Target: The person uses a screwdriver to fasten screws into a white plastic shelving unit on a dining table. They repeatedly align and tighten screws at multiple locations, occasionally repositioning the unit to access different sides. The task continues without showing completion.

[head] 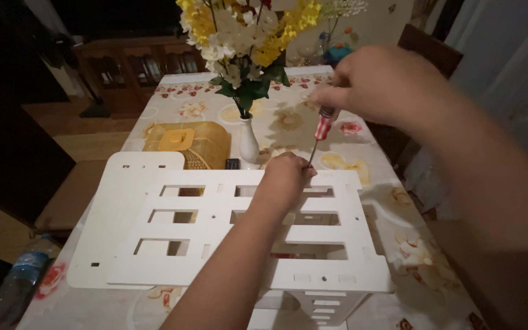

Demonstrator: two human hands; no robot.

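Head view. A white slotted panel (pixel 239 244) lies flat on top of other white parts at the near end of the table (pixel 398 214), which carries a floral cloth. The panel has three rows of rectangular cut-outs and small holes along its edges. A second white panel (pixel 114 201) sits beneath it, offset to the left.

The right hand (pixel 377 82) is raised above the far edge of the slotted panel. Its grip is pressed together around the top of a screwdriver (pixel 321 131) with a red and clear handle. The tool stands nearly upright, leaning slightly, with its tip down at the panel's far edge.

The left hand (pixel 286 174) rests on the far edge of the slotted panel, fingers curled closed, right beside the screwdriver tip. Whether it pinches a screw or only steadies the tip cannot be told; the fingers hide the contact point.

Beyond the panel stands a white vase (pixel 249 143) with yellow and white flowers (pixel 245 36). A yellow woven box (pixel 184 143) lies to the vase's left. A small dark object (pixel 232 164) sits at the vase's foot. A plastic bottle (pixel 13 287) lies at the table's near left corner.
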